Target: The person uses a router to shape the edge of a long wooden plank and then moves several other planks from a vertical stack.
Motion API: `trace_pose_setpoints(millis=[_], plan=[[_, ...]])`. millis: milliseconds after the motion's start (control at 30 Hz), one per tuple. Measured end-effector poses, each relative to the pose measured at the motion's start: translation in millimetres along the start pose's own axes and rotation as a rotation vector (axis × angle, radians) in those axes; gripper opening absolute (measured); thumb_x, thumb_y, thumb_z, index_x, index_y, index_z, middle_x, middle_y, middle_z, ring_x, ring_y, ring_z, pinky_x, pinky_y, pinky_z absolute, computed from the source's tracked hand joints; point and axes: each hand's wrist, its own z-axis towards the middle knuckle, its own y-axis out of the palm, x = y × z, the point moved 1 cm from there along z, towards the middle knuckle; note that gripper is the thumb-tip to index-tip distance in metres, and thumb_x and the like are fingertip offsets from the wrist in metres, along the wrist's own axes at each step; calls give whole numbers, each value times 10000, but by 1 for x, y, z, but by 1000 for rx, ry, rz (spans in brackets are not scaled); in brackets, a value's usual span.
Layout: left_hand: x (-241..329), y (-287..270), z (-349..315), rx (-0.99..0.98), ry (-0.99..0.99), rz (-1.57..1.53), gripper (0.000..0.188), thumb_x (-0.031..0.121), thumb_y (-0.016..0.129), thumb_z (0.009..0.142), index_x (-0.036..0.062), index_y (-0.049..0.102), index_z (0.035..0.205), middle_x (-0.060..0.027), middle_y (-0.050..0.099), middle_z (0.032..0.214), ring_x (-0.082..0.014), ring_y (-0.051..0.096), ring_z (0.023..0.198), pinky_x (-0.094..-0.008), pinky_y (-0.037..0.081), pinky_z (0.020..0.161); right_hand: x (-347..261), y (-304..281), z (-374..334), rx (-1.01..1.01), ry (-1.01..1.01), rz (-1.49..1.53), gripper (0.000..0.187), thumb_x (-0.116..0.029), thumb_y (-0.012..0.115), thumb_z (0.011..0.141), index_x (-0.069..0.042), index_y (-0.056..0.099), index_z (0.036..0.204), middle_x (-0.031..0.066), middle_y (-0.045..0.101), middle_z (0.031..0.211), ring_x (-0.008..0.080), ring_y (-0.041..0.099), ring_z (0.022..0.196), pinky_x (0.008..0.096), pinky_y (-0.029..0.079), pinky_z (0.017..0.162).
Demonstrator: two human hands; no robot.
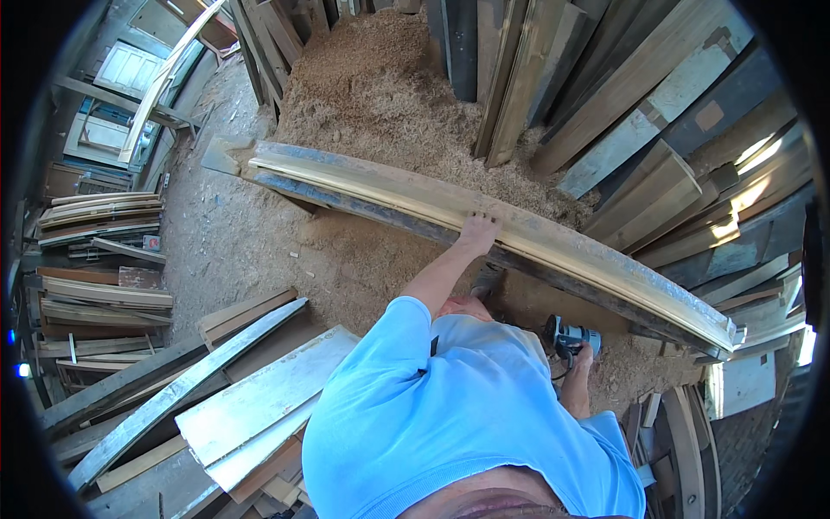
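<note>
A long pale wooden strip (372, 192) lies along a weathered plank bench (226, 157) that slants from the far left down to the near right. My left hand (478, 232) is on the strip near its middle, fingers curled over it. My right hand (581, 368) is closed round the body of a blue-grey and black power tool (571, 337), which looks like a handheld router. The tool is held on the near side of the bench, apart from the strip. Part of its cord shows beside my shirt.
Wood shavings (363, 78) are heaped beyond the bench. Upright boards (605, 104) lean at the far right. Stacked planks (104, 294) stand along the left, with a white-painted board (259, 406) at the near left. More timber (692, 450) stands at the near right.
</note>
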Motion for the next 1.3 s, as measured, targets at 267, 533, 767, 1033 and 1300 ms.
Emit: trace_pose_setpoints(millis=[267,533,767,1033,1300], plan=[[-5,-34,41,-327,-72,-92,439,111,816,678,131,736,1109,-102,741,1112,-288,694,1093,-444,543,919,8,1,-22,59,55,64,91,-131,499,956,-69,521,894,62,526,660,224,535,558,381,513,537],[-18,-41,61,-385,-21,-140,381,145,810,659,91,766,1034,-148,750,1052,-317,707,1060,-458,564,881,17,-1,-6,-9,-114,-130,195,-140,528,951,-63,536,772,77,542,630,253,572,571,411,522,550],[-13,-57,70,-433,49,-98,356,162,764,690,85,760,1038,-158,740,1092,-311,695,1089,-416,550,938,31,31,-50,118,-50,230,172,-158,525,953,-119,482,791,27,479,597,163,491,498,329,472,483],[-42,-37,86,-508,302,-307,667,330,743,754,124,578,1366,-197,634,1320,-328,595,1247,-439,474,1048,64,62,-73,124,-159,451,163,-111,513,942,-93,468,786,42,477,626,179,490,501,372,476,494],[-127,-25,102,-666,580,-415,785,444,758,737,174,517,1435,-181,614,1359,-355,576,1259,-446,451,1079,102,113,-114,61,-160,580,135,-134,491,958,-116,469,827,9,486,613,148,486,510,347,458,519]])
